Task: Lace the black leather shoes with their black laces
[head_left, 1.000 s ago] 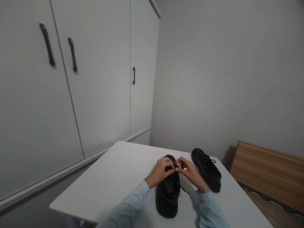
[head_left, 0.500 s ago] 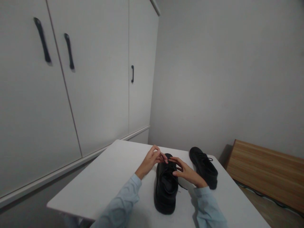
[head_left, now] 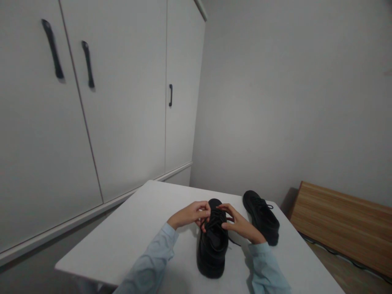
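Note:
A black lace-up shoe [head_left: 211, 255] stands upright on the white table [head_left: 128, 237], its toe pointing away from me and its heel near me. My left hand [head_left: 200, 213] is closed at the left side of the lacing, with thumb and fingers pinched on the dark shoelace [head_left: 216, 219]. Against the right side of the lacing rests my right hand [head_left: 237, 221], its thumb and forefinger apart and curved over the shoe; its lower fingers are partly hidden. A loose lace end trails on the table to the right of the shoe.
The second black shoe [head_left: 265, 220] stands farther right, near the table's back right corner. White cabinet doors [head_left: 131, 102] with dark handles rise at the left. A grey wall [head_left: 275, 102] is behind, and a wood-grain panel [head_left: 343, 224] lies beyond the table's right edge.
My left hand has come down and toward me, from above the toe end of the lacing to the shoe's left side. My right hand has stayed nearly in place.

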The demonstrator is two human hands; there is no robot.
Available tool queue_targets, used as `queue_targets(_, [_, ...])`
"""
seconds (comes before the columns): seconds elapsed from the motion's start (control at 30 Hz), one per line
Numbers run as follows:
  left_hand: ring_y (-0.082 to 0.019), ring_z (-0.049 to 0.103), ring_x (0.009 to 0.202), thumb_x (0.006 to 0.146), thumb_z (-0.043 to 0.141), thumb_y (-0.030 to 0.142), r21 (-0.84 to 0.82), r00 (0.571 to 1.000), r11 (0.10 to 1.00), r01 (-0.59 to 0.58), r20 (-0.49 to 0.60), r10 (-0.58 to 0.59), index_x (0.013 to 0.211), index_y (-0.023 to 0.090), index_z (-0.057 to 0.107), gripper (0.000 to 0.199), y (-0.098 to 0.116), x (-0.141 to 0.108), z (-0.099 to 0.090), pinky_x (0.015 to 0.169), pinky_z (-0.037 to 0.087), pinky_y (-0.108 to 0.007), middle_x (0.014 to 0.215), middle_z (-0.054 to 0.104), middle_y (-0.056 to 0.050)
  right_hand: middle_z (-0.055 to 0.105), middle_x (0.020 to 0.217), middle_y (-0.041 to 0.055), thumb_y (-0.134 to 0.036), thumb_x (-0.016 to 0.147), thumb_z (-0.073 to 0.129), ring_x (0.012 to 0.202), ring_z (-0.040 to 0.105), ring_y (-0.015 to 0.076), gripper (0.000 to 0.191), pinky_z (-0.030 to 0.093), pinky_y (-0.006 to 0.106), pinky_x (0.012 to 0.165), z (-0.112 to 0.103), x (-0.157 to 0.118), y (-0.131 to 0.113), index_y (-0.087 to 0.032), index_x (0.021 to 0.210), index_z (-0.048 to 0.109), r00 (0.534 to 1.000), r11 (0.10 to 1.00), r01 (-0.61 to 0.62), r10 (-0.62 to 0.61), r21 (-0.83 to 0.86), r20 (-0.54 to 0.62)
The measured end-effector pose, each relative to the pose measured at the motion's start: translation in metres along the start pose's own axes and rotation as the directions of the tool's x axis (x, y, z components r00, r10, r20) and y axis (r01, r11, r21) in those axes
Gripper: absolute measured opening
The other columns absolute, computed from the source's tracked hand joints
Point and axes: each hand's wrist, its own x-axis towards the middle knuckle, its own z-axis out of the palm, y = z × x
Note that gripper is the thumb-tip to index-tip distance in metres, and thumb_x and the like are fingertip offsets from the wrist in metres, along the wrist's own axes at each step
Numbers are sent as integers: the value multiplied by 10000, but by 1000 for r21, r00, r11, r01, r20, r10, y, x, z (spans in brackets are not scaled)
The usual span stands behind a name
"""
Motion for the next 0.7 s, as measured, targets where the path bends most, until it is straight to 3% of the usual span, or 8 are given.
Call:
queue_targets(0.1, [-92,585,507,820,527,479,14,999,1000,3,-49,-2,838,160,493,321,-4,6,0,480,456,-199,709,575,12,575,1199,90,-472,745,654,1163,503,253,450,431,392,935,-1,4,2,-221,1104,555,995,998,55,-54,9,-81])
queue_targets(0.17, [-82,546,468,819,502,511,36,984,999,-25,-173,31,824,159,500,352,-10,13,-2,453,448,-198,670,549,21,639,1051,80,-501,811,561,1058,563,238,354,451,376,899,-1,8,5,-198,986,620,982,998,66,-66,-4,-179])
queue_targets(0.3, [-90,519,492,781,534,507,200,889,980,0,-448,92,781,155,533,352,-28,29,-1,411,407,-175,655,536,18,657,789,56,-565,777,561,804,602,213,413,502,328,710,0,18,13,-164,770,661,943,999,21,-36,-49,-331])
queue_targets(0.5, [-110,515,544,772,555,441,388,880,920,47,-452,146,788,153,576,289,-47,42,10,436,383,-182,660,548,15,635,697,40,-523,731,629,686,576,180,373,469,280,608,3,29,15,-153,720,670,938,997,-1,-27,-82,-346])
queue_targets(0.7, [-106,488,530,724,610,373,348,875,935,67,-470,112,747,149,578,227,-49,50,12,450,367,-191,641,538,25,623,696,35,-481,749,619,679,569,178,327,453,281,600,5,34,7,-159,725,674,958,991,19,-56,-131,-282])
